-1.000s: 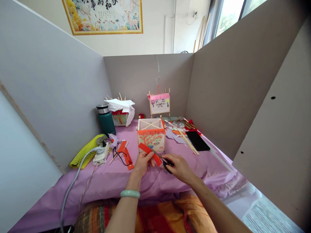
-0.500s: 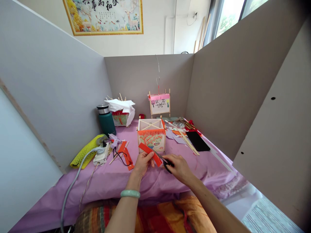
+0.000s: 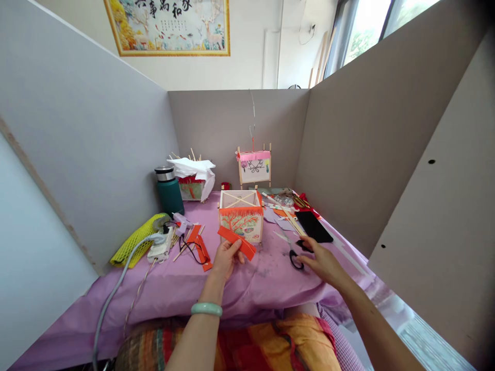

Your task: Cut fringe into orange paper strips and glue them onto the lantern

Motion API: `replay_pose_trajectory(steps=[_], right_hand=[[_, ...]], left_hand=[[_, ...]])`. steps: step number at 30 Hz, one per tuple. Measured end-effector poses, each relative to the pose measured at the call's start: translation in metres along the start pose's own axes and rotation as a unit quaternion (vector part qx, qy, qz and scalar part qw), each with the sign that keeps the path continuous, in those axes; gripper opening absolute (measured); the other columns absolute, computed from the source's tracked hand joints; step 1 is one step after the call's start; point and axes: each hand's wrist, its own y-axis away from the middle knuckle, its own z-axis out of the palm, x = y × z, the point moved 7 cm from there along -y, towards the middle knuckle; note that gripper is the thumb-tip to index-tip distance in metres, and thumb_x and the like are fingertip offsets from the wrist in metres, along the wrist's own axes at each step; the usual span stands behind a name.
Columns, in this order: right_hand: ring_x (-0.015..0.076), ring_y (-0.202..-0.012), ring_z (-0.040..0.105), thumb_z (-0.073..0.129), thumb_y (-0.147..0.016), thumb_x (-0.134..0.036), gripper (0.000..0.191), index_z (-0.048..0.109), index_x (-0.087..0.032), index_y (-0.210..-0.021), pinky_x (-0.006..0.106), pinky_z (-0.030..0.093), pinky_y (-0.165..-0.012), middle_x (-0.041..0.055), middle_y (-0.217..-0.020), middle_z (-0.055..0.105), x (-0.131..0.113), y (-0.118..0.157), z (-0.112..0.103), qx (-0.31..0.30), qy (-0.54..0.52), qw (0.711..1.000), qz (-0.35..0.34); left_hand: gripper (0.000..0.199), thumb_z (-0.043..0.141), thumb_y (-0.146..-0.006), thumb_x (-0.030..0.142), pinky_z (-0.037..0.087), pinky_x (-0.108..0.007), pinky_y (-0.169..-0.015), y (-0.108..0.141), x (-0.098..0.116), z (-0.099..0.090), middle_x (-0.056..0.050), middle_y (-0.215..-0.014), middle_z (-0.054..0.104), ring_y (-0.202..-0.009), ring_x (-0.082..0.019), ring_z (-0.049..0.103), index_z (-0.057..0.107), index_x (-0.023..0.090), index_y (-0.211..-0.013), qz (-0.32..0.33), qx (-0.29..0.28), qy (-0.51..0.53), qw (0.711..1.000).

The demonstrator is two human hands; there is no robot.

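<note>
My left hand (image 3: 228, 258) pinches a strip of orange-red paper (image 3: 236, 242) between thumb and fingers, just in front of a lantern-like box (image 3: 242, 226). The box has stick edges, an orange fringe and a painted tree on its front. To the right, my right hand (image 3: 319, 260) has its fingers at the black handle loops of a pair of scissors (image 3: 296, 260). The blades point away from me, low over the purple cloth; whether they rest on it is hard to see. More orange paper strips (image 3: 203, 250) lie to the left.
A power strip (image 3: 161, 248), a glue gun (image 3: 182, 222) with its cord and a green bottle (image 3: 169, 193) stand left. A black phone (image 3: 314, 226) and wooden sticks (image 3: 293, 221) lie right. Behind are a pink-topped lantern (image 3: 255, 166) and a tissue-covered box (image 3: 191, 188). Grey panels (image 3: 235, 118) enclose the table.
My right hand has moved right with the scissors, away from the paper strip and down toward the cloth near the phone. The left hand still holds the strip in nearly the same place.
</note>
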Motion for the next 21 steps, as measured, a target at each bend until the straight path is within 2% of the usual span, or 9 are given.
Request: replay_pose_trajectory(steps=[3,6,9,11,13,15,17,19,21], right_hand=[[0.0275,-0.112,0.058,0.057,-0.085,-0.030,0.042,0.057,-0.022,-0.126,0.038,0.043,-0.089,0.0119,-0.123,0.063,-0.005,-0.013,0.001,0.021,0.129,0.991,-0.006],[0.0282,-0.101,0.059,0.055,-0.089,-0.031,0.021,0.071,-0.026,-0.101,0.040,0.040,-0.083,0.0105,-0.105,0.068,-0.013,-0.019,0.009,0.012,0.261,0.965,-0.012],[0.0298,-0.096,0.056,0.058,-0.088,-0.032,0.021,0.074,-0.024,-0.078,0.043,0.037,-0.081,0.0124,-0.093,0.069,-0.024,-0.018,0.008,0.027,0.314,0.949,-0.004],[0.0306,-0.099,0.056,0.059,-0.087,-0.031,0.018,0.075,-0.023,-0.082,0.042,0.037,-0.081,0.0125,-0.097,0.069,-0.037,-0.018,0.009,0.030,0.301,0.953,-0.008],[0.0273,-0.100,0.058,0.054,-0.089,-0.032,0.022,0.073,-0.024,-0.097,0.038,0.040,-0.081,0.0101,-0.105,0.068,-0.054,-0.020,0.018,0.008,0.244,0.969,-0.032],[0.0231,-0.097,0.062,0.052,-0.091,-0.033,0.028,0.068,-0.023,-0.111,0.032,0.042,-0.078,0.0084,-0.109,0.068,-0.072,-0.024,0.033,-0.023,0.175,0.982,-0.063],[0.0214,-0.092,0.064,0.055,-0.089,-0.033,0.033,0.064,-0.022,-0.118,0.029,0.043,-0.076,0.0073,-0.108,0.069,-0.085,-0.029,0.050,-0.046,0.134,0.988,-0.067],[0.0216,-0.093,0.065,0.057,-0.086,-0.030,0.033,0.063,-0.021,-0.118,0.027,0.042,-0.075,0.0066,-0.106,0.070,-0.094,-0.035,0.063,-0.054,0.115,0.989,-0.071],[0.0220,-0.094,0.065,0.057,-0.086,-0.028,0.026,0.065,-0.020,-0.110,0.027,0.042,-0.073,0.0065,-0.104,0.071,-0.098,-0.040,0.072,-0.055,0.109,0.990,-0.072]], left_hand=[[0.042,0.080,-0.060,0.047,0.035,-0.021,-0.041,-0.001,-0.001,-0.001,0.001,-0.048,0.060,-0.035,-0.010,0.049,0.056,0.015,-0.073,0.005,0.001,-0.004,1.000],[0.042,0.080,-0.060,0.048,0.035,-0.022,-0.041,-0.001,-0.001,-0.001,0.000,-0.048,0.060,-0.035,-0.010,0.049,0.056,0.016,-0.073,0.007,-0.001,-0.016,1.000],[0.041,0.079,-0.062,0.048,0.033,-0.022,-0.040,0.000,-0.001,-0.001,0.001,-0.047,0.059,-0.034,-0.009,0.047,0.057,0.015,-0.071,0.007,0.002,-0.025,1.000],[0.040,0.078,-0.062,0.049,0.031,-0.022,-0.040,-0.001,-0.003,-0.001,0.001,-0.044,0.056,-0.034,-0.009,0.046,0.058,0.015,-0.070,0.002,0.005,-0.034,0.999],[0.040,0.077,-0.063,0.050,0.029,-0.022,-0.040,-0.002,-0.006,-0.003,0.002,-0.042,0.054,-0.034,-0.010,0.045,0.058,0.016,-0.069,0.007,0.016,-0.047,0.999],[0.039,0.074,-0.065,0.051,0.027,-0.023,-0.040,-0.002,-0.004,-0.008,0.003,-0.041,0.050,-0.035,-0.009,0.042,0.057,0.016,-0.065,0.043,0.060,-0.070,0.995],[0.036,0.072,-0.068,0.050,0.030,-0.024,-0.042,0.002,0.006,-0.021,0.004,-0.042,0.048,-0.039,-0.011,0.043,0.056,0.018,-0.062,0.116,0.153,-0.115,0.975],[0.030,0.070,-0.071,0.046,0.037,-0.025,-0.049,0.013,0.023,-0.036,0.001,-0.052,0.053,-0.052,-0.015,0.052,0.060,0.018,-0.064,0.205,0.266,-0.174,0.926],[0.023,0.070,-0.072,0.042,0.045,-0.027,-0.061,0.022,0.039,-0.045,-0.005,-0.072,0.062,-0.076,-0.021,0.060,0.065,0.019,-0.072,0.264,0.330,-0.221,0.879]])
